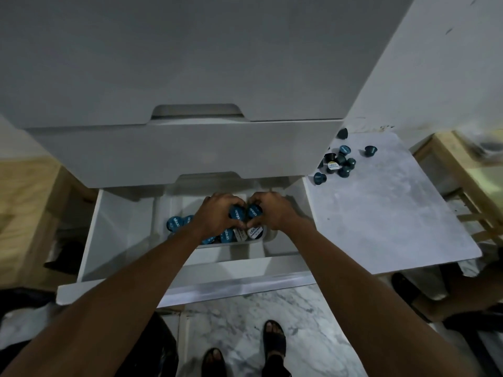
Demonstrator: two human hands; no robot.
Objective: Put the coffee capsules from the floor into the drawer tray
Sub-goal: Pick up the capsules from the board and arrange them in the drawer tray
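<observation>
Both hands reach into the open bottom drawer (92, 240) over the white tray (163, 208). My left hand (217, 213) is closed around a blue coffee capsule (236, 213). My right hand (272, 210) grips another blue capsule (255, 211) right beside it. Several blue and white capsules (175, 223) lie in the tray under and around the hands. A cluster of several dark blue capsules (339, 161) remains on the marble floor to the right of the cabinet.
The white drawer unit (177, 148) rises above the open drawer, its upper drawers closed. The drawer front (245, 285) juts toward my sandalled feet (275, 341). Wooden furniture (462, 180) stands at the right and wood panels at the left.
</observation>
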